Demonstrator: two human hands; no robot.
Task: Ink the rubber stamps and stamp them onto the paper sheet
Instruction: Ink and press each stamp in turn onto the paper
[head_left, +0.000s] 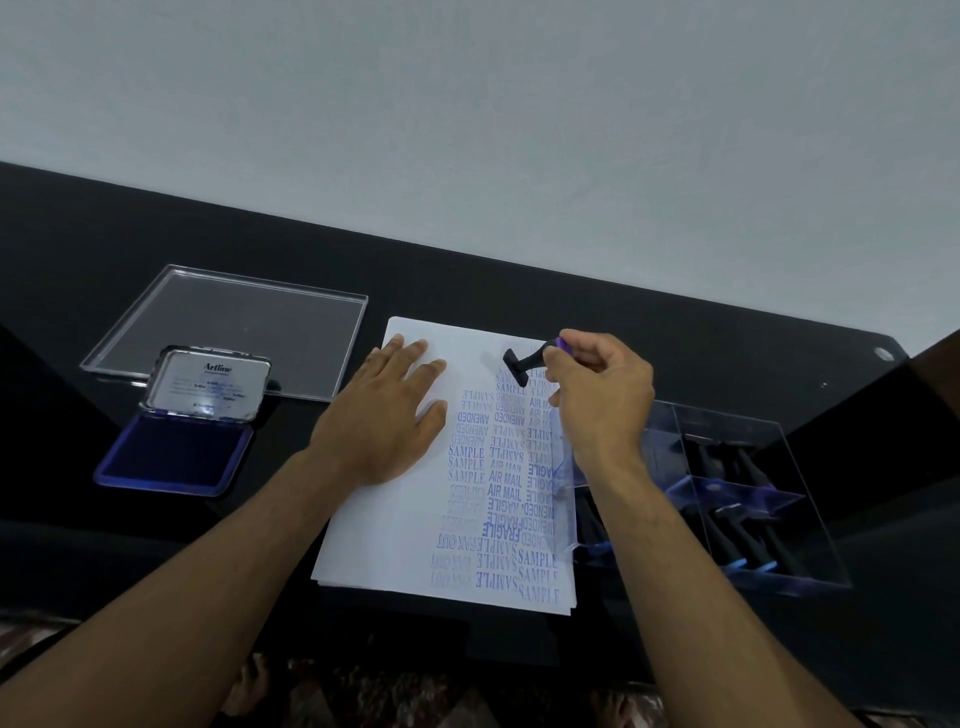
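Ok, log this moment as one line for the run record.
left hand: flat on paper sheet | right hand: holds rubber stamp over sheet's far end | ink pad: open

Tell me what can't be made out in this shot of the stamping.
Head view only:
- Stamp face: turned away from the camera, so its word is unreadable.
- Stamp handle: mostly hidden inside the right hand.
- Paper under the left hand: covered.
- Ink pad lid's small print: too small to read.
- Stamps in the box: dark, blurred, uncountable.
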